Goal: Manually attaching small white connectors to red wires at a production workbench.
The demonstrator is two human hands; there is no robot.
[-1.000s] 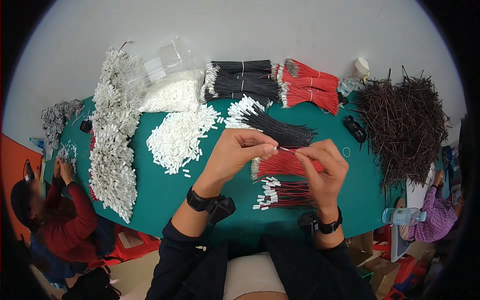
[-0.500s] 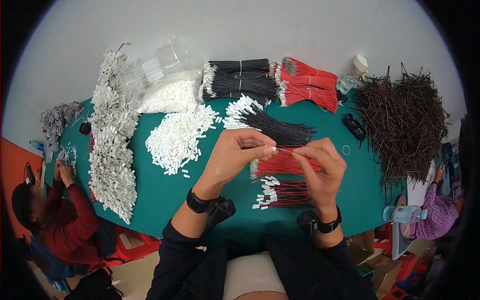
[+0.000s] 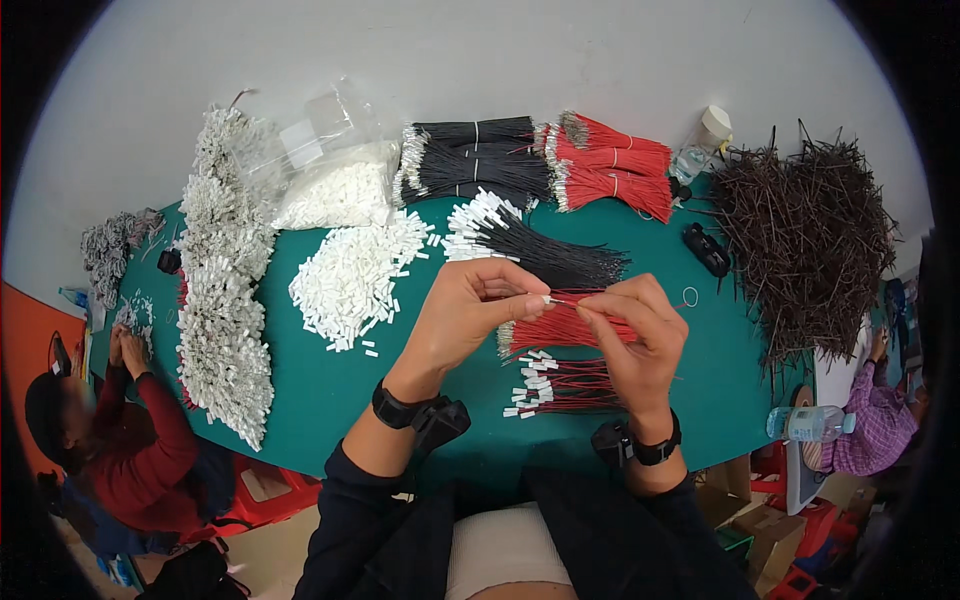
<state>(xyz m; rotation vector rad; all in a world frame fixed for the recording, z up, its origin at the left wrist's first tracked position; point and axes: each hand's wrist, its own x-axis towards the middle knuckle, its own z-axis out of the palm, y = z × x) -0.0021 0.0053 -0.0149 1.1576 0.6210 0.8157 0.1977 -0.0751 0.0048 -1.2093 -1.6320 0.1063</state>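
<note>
Above the middle of the green table (image 3: 445,400), my left hand (image 3: 475,305) pinches a small white plastic connector housing (image 3: 546,299) between thumb and forefinger. My right hand (image 3: 640,325) grips a thin red wire (image 3: 568,302) close by, its end at the housing; how deep it sits is hidden by my fingertips. Beneath my hands lies a bundle of red wires (image 3: 540,335) with bare metal ends. Nearer to me are red wires with white housings (image 3: 537,385) on their left ends. Black wires with white housings (image 3: 480,225) fan out just beyond my hands.
Loose white housings (image 3: 345,285) lie left of my hands, beside a clear bag of them (image 3: 340,190). Tied black (image 3: 480,160) and red wire bundles (image 3: 615,185) sit at the back. A tall white heap (image 3: 225,330) stands left, dark wires (image 3: 810,250) right. People work at both sides.
My right hand has shifted slightly left, bringing its fingertips nearer to the white housing. My left hand stays almost in place, still pinching.
</note>
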